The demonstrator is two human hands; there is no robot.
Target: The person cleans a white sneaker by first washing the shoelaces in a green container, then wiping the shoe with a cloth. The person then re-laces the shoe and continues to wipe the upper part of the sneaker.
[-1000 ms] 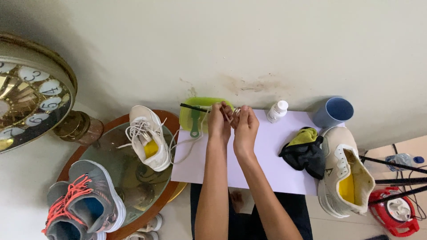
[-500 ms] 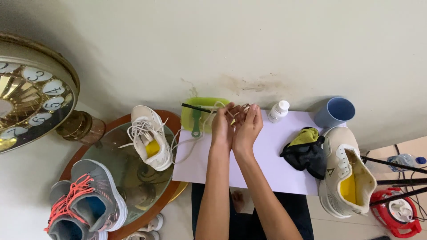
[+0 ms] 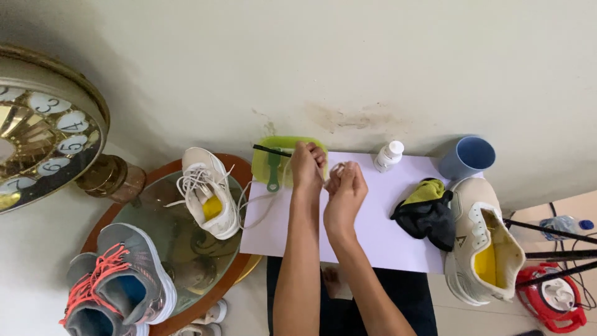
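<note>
I see a thin white shoelace (image 3: 336, 168) pinched between both hands over the upper edge of the white paper sheet (image 3: 379, 233), centre frame. Left hand (image 3: 306, 167) is curled closed, fingertips on the lace, sitting over the right rim of the lime-green plastic tray (image 3: 263, 163). Right hand (image 3: 344, 191) is just beside it at 4 o'clock, fingers folded tight on the same lace; the two hands almost touch.

A slack run of lace trails off toward 9 o'clock across the sheet's left edge, toward the cream low-top sneaker (image 3: 208, 193) on the round glass-topped wooden table (image 3: 161, 249).

In the tray: a green-handled brush (image 3: 273, 171) and a thin black stick (image 3: 268, 149).

From the hands at 2 o'clock: small white plastic bottle (image 3: 389, 155), then a blue plastic cup (image 3: 467, 157). At 4 o'clock: black-and-yellow cloth (image 3: 428, 211), and past it a second cream sneaker with yellow insole (image 3: 482, 239).

At 8 o'clock, table's near edge: grey sneaker with coral laces (image 3: 118, 280).
</note>
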